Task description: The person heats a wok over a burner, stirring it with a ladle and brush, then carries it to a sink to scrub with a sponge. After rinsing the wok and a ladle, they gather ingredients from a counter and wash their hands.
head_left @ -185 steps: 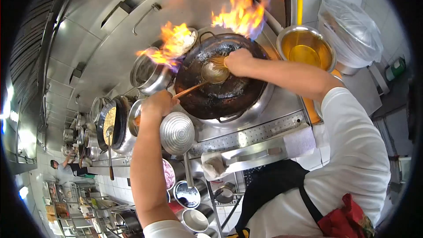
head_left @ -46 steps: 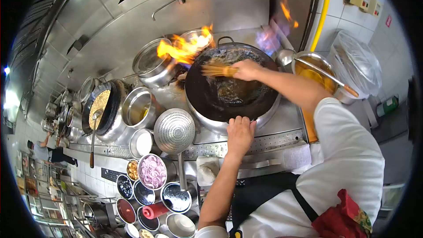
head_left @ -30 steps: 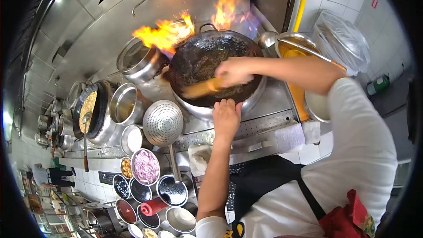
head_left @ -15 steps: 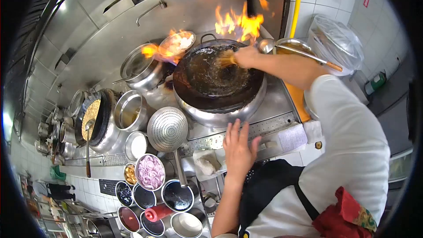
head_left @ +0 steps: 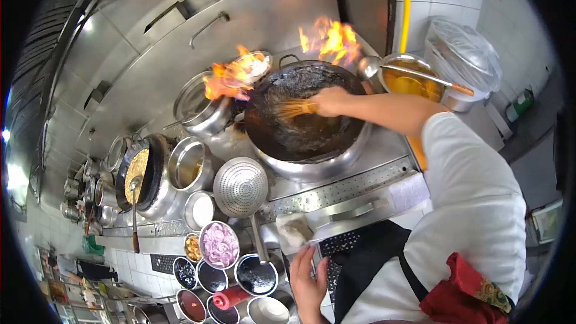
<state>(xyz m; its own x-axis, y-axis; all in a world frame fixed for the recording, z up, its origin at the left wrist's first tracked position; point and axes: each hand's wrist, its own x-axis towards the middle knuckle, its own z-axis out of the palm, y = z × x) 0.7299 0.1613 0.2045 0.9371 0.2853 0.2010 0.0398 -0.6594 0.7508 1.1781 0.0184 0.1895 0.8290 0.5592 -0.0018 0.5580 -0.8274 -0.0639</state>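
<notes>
My right hand [head_left: 332, 102] is wrapped round the handle of a bamboo wok brush [head_left: 295, 108]. Its bristles reach into the wide dark wok [head_left: 282, 141], where shiny liquid swirls. Flames [head_left: 336, 42] rise behind the wok's far rim, and more flames [head_left: 231, 78] burn at its left. My left hand [head_left: 309, 285] is held low in front of the stove, near a folded cloth [head_left: 295, 231] on the front ledge. It appears empty, with its thumb apart from the fingers.
A perforated strainer [head_left: 240, 186] lies left of the wok, above a bowl of sliced red onions [head_left: 219, 245]. Several sauce pots and a red squeeze bottle [head_left: 231, 297] stand below. A ladle [head_left: 414, 73] rests across a pot of yellowish liquid [head_left: 414, 89] at right.
The brush has swept from the far side of the wok to the left and nearer. My left hand has dropped away from the stove's front edge. The view has shifted slightly.
</notes>
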